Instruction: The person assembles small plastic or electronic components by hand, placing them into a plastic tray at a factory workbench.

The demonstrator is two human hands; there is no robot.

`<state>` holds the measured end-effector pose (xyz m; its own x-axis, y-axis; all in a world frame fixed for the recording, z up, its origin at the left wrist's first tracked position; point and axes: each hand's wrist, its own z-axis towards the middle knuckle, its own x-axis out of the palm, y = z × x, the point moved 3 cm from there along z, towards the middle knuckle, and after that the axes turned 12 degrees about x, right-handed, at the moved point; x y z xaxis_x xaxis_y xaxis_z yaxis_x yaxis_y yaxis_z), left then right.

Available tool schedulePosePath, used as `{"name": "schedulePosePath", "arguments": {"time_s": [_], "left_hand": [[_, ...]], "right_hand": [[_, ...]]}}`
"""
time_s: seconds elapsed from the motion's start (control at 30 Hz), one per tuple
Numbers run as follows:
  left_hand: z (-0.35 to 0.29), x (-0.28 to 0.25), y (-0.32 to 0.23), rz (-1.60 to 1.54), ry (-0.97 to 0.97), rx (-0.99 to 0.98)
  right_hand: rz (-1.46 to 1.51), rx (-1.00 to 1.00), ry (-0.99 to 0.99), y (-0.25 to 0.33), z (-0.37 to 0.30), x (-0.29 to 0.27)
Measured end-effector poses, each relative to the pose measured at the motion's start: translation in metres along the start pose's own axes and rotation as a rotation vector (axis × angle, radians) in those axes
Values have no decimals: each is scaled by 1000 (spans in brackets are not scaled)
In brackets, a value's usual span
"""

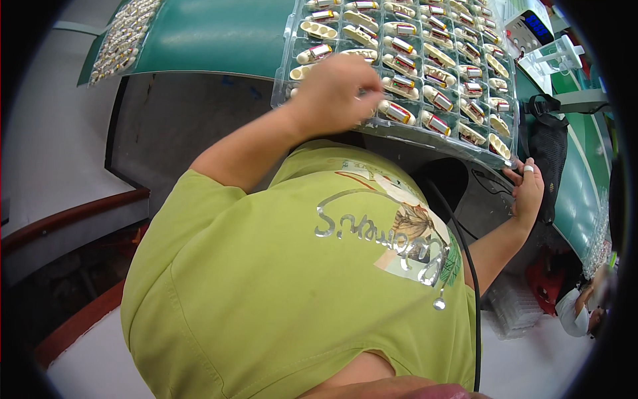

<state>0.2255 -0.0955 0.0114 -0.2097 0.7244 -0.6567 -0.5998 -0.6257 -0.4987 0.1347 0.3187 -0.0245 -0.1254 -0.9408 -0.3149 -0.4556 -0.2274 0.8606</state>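
A clear plastic compartment tray [399, 128] lies in front of me, its near edge over the front of the green table. Its cells hold small cream oval housings [319, 29], many with a silver, red-striped cylindrical part [400, 112] and bits of red wire. My left hand [337, 93] is over the tray's near left part, slightly blurred, with its fingers curled together. Whatever those fingers hold is hidden, and so are the cells beneath. At the tray's near right corner, my right hand [528, 189], with a white band on one finger, grips the rim.
Another filled tray [126, 36] lies at the far left of the green table [206, 40]. Right of my tray are a white device with a blue display [533, 25] and a black mesh bag [550, 153]. Stacked clear trays [513, 309] and another person [577, 309] are at lower right.
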Motion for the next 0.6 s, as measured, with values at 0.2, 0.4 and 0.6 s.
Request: {"name": "schedulePosePath", "arguments": {"time_s": [0.2, 0.4, 0.6], "left_hand": [[-7, -20, 19, 82, 472, -232], [-4, -14, 26, 152, 445, -70], [3, -23, 12, -139, 178, -254]], "right_hand": [[-12, -146, -177, 2, -17, -32], [171, -354, -22, 38, -58, -9], [131, -401, 242, 56, -113, 41]]}}
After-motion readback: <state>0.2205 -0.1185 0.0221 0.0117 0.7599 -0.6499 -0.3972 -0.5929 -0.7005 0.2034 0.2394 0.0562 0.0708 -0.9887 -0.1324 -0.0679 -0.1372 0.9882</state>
